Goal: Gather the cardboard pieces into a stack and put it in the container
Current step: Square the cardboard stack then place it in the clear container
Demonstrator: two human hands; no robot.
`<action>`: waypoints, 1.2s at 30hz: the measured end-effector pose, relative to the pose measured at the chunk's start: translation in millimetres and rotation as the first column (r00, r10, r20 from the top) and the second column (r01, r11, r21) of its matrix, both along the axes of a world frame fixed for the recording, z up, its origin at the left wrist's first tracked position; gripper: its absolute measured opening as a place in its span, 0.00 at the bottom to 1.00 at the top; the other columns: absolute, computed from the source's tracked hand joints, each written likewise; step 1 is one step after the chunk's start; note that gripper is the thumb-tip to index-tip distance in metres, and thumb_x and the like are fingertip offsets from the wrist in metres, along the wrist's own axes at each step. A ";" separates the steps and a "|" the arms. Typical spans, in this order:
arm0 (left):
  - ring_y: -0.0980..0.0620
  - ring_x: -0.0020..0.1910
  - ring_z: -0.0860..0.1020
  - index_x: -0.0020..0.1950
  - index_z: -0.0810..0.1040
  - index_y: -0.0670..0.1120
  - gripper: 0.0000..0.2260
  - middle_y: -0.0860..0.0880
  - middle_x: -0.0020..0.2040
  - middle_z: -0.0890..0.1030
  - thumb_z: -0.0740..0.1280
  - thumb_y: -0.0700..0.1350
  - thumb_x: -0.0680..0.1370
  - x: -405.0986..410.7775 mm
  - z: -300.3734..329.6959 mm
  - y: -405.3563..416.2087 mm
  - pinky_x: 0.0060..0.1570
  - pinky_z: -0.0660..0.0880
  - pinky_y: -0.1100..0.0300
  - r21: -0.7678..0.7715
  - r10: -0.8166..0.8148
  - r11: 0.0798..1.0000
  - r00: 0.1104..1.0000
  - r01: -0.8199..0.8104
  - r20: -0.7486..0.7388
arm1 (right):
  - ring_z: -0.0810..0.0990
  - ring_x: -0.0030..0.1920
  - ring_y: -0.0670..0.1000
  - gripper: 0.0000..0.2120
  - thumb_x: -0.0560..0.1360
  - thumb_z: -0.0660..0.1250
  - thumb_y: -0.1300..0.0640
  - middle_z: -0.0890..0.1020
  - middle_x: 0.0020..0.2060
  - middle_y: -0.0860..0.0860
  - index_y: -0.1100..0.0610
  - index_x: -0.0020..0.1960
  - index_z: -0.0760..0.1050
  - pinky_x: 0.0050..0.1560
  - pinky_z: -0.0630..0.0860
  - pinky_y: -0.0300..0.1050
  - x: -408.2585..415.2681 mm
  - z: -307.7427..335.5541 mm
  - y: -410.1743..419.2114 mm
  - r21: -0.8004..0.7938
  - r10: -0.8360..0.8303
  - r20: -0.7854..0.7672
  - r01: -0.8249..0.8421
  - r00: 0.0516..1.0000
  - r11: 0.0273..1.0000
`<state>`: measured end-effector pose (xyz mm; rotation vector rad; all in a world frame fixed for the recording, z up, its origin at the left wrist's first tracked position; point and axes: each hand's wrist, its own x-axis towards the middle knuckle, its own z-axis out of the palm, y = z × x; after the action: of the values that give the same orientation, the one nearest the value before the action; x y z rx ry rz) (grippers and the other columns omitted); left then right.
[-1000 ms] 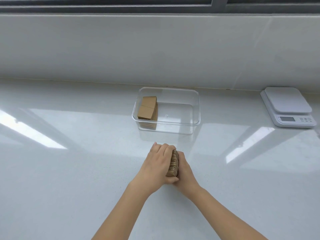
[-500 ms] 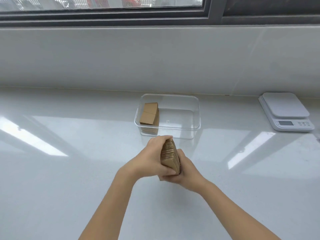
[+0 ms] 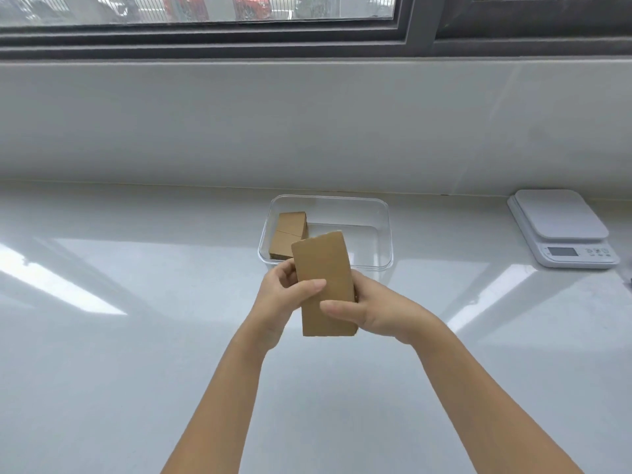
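I hold a stack of brown cardboard pieces [image 3: 325, 285] above the white counter, its flat face turned toward me. My left hand [image 3: 280, 299] grips its left edge, thumb across the face. My right hand [image 3: 372, 309] grips the right edge, thumb on the lower face. Just behind the stack stands a clear plastic container [image 3: 384, 234]. Two stacks of cardboard [image 3: 287, 237] lie in the container's left end; its right part holds nothing visible.
A white kitchen scale [image 3: 561, 227] sits at the right, near the back wall. The glossy white counter [image 3: 136, 336] runs to a low white wall under a dark-framed window [image 3: 307, 39].
The stack was standing on edge on the counter between both hands. It has been lifted and turned so its broad face shows, and moved a little toward the container. The view has tilted upward.
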<state>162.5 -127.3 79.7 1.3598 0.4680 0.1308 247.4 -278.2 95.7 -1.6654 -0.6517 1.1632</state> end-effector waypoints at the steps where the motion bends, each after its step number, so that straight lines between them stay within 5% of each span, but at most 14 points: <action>1: 0.48 0.43 0.82 0.56 0.76 0.37 0.29 0.45 0.45 0.83 0.73 0.49 0.59 2.9 -0.5 0.9 0.40 0.77 0.59 -0.035 0.020 0.999 1.000 -0.020 -0.015 | 0.81 0.51 0.46 0.30 0.65 0.71 0.38 0.80 0.52 0.47 0.47 0.63 0.68 0.47 0.76 0.38 6.7 1.7 1.8 -0.040 -0.004 0.029 0.006 1.000 0.999; 3: 0.53 0.35 0.81 0.51 0.78 0.38 0.25 0.49 0.38 0.83 0.73 0.48 0.58 10.8 -0.7 6.0 0.32 0.75 0.64 -0.099 0.055 0.993 0.997 -0.060 -0.052 | 0.79 0.48 0.51 0.39 0.65 0.67 0.34 0.78 0.51 0.52 0.55 0.67 0.65 0.51 0.75 0.45 30.0 -5.3 8.1 -0.047 -0.203 0.108 0.209 0.973 0.977; 6: 0.59 0.23 0.76 0.41 0.77 0.42 0.09 0.55 0.25 0.79 0.70 0.43 0.64 27.3 1.5 14.9 0.22 0.69 0.70 -0.178 0.080 0.979 0.991 -0.098 -0.108 | 0.77 0.48 0.54 0.23 0.76 0.64 0.46 0.77 0.51 0.55 0.60 0.64 0.69 0.52 0.72 0.47 77.0 -21.9 17.0 0.035 -0.654 0.361 0.691 0.665 0.722; 8: 0.59 0.24 0.77 0.41 0.77 0.42 0.04 0.54 0.27 0.80 0.70 0.41 0.70 41.7 4.5 21.2 0.23 0.70 0.69 -0.177 0.088 0.977 0.983 -0.116 -0.160 | 0.76 0.58 0.58 0.20 0.78 0.61 0.52 0.76 0.57 0.57 0.61 0.66 0.67 0.59 0.72 0.49 102.9 -35.4 22.6 0.033 -0.724 0.426 0.790 0.542 0.612; 11: 0.58 0.24 0.78 0.43 0.77 0.41 0.03 0.50 0.32 0.79 0.68 0.41 0.73 70.9 8.0 31.2 0.24 0.72 0.67 -0.153 0.102 0.978 0.967 -0.140 -0.234 | 0.73 0.62 0.60 0.23 0.80 0.55 0.52 0.75 0.62 0.60 0.62 0.70 0.63 0.62 0.71 0.52 125.0 -58.5 34.5 -0.052 -0.703 0.459 0.806 0.544 0.590; 15: 0.57 0.24 0.77 0.49 0.76 0.40 0.09 0.46 0.38 0.77 0.69 0.42 0.72 102.6 5.8 39.1 0.22 0.70 0.68 -0.162 0.108 0.974 0.953 -0.158 -0.282 | 0.73 0.44 0.58 0.15 0.81 0.51 0.55 0.76 0.42 0.58 0.62 0.59 0.70 0.42 0.66 0.46 128.2 -80.9 43.0 -0.079 -0.619 0.523 0.756 0.586 0.650; 19: 0.54 0.30 0.78 0.51 0.76 0.40 0.13 0.43 0.45 0.77 0.71 0.43 0.70 116.2 -3.4 42.5 0.25 0.73 0.66 -0.167 0.110 0.971 0.941 -0.170 -0.320 | 0.73 0.40 0.59 0.12 0.81 0.50 0.58 0.76 0.40 0.57 0.60 0.54 0.72 0.39 0.66 0.46 123.3 -88.1 37.7 -0.066 -0.594 0.577 0.757 0.561 0.650; 27: 0.54 0.28 0.77 0.51 0.77 0.41 0.14 0.46 0.39 0.77 0.72 0.44 0.68 110.1 -23.4 13.6 0.24 0.72 0.65 -0.147 -0.095 0.989 0.882 0.030 -0.461 | 0.70 0.34 0.53 0.12 0.81 0.50 0.57 0.71 0.30 0.50 0.58 0.53 0.72 0.31 0.63 0.46 86.2 -92.7 5.9 -0.064 -0.584 0.599 0.760 0.548 0.647; 32: 0.55 0.24 0.78 0.57 0.75 0.40 0.24 0.47 0.36 0.80 0.75 0.46 0.64 103.3 -49.4 -12.6 0.28 0.75 0.62 -0.154 -0.134 0.986 0.820 0.057 -0.557 | 0.70 0.32 0.47 0.15 0.81 0.51 0.56 0.70 0.29 0.47 0.58 0.59 0.73 0.32 0.66 0.42 55.9 -95.8 -18.0 -0.048 -0.609 0.577 0.767 0.544 0.640; 36: 0.49 0.35 0.80 0.47 0.73 0.41 0.17 0.45 0.40 0.80 0.76 0.44 0.65 96.6 -63.9 -28.7 0.39 0.79 0.57 -0.127 -0.130 0.990 0.797 0.067 -0.590 | 0.71 0.37 0.53 0.16 0.81 0.51 0.55 0.71 0.30 0.45 0.57 0.63 0.72 0.40 0.66 0.44 43.4 -97.6 -27.7 -0.044 -0.626 0.558 0.772 0.546 0.634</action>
<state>259.1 -156.0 15.8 1.3073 0.9200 -0.4245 290.7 -305.9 -1.9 -2.2097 -0.0266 0.2077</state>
